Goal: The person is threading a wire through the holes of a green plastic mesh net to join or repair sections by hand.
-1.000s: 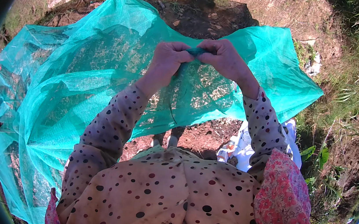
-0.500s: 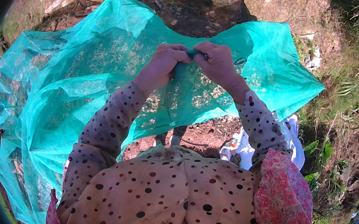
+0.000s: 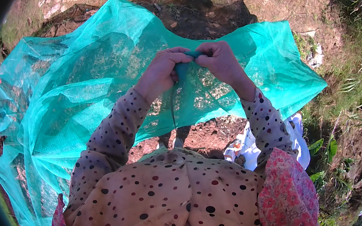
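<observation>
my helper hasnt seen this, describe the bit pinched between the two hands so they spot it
Start at the big green net spread across the picture. Near its upper middle edge, the left hand and right hand nearly meet, and pinched between them is a small dark teal bunch. Its deeper colour and tight bunching set it apart from the loose, lighter net around it.

From my head, the fisheye view faces down, close over my cream polka-dotted fabric shirt, onto broad teal mesh netting.
</observation>
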The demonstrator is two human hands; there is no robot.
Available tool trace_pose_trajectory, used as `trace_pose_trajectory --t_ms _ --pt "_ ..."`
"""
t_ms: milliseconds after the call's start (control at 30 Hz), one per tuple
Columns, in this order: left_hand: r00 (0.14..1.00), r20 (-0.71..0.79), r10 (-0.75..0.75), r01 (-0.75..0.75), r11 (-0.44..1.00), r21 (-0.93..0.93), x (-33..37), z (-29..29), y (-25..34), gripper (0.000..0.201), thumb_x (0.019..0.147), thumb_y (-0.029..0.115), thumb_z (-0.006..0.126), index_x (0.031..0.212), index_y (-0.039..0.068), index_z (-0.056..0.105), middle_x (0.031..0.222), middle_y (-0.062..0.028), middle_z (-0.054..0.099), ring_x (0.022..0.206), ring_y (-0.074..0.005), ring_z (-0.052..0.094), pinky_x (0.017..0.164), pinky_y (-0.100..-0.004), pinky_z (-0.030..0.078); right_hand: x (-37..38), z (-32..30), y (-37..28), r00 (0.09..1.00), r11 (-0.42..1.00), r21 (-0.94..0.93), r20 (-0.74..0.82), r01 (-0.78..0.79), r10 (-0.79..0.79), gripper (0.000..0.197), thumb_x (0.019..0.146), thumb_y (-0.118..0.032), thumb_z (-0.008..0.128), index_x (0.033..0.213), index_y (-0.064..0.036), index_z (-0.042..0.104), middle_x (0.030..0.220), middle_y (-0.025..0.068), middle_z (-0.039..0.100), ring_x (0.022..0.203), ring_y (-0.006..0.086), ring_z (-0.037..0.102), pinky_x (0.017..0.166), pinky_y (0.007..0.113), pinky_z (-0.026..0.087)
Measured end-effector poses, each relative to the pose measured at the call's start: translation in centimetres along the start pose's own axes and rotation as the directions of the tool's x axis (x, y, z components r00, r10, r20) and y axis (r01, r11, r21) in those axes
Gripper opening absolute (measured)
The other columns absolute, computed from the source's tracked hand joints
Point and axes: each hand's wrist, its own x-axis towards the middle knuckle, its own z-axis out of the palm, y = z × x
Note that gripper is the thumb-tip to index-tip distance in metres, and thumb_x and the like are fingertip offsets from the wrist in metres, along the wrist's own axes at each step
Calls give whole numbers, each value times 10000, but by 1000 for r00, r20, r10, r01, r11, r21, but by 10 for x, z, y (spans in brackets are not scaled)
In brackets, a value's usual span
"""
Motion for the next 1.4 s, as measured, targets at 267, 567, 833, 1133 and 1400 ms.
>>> trace_pose_trajectory --t_ms 267,567,833,1133,1400 --pt "992 96 -79 78 997 17 2 -6 -3 123 792 81 580 915 81 576 593 52 493 390 -35 340 350 -191 218 -6 2 5 987 976 -189 -95 110 -130 131 733 -22 550 841 18 614 656 -2 551 603 58 465 526 232 385" --pt "986 123 -109 110 994 1 4 -4 -5 195 819 107 564 1011 77 560 608 65 484 387 -18 312 345 -176 216 -4 -11 4 995 991 -91 17 99 -98 163 752 -14 540 901 11 604 679 36 570 627 77 504 556 241 412" --pt "967 242 -83 91 996 -22 2 -3 -8 189 799 91 590 988 86 569 618 67 500 399 -10 345 343 -174 233 -6 -1 12 930 904 -318 -138 285 -342 164 732 12 530 885 14 587 704 95 583 612 133 539 549 268 423" --pt "990 110 -86 80 995 57 3 1 -6 178 790 54 573 966 79 563 644 71 506 407 -4 368 345 -155 253 -6 -6 6 978 974 -159 -112 159 -177 156 736 4 512 872 26 584 691 90 571 597 120 510 549 261 418" --pt "960 254 -119 132 991 -35 5 -3 -6 152 827 96 567 978 87 551 626 74 487 386 -10 334 333 -161 234 -5 -3 11 909 900 -290 -165 327 -383 151 733 -9 542 878 9 582 731 101 576 575 131 518 536 269 427"
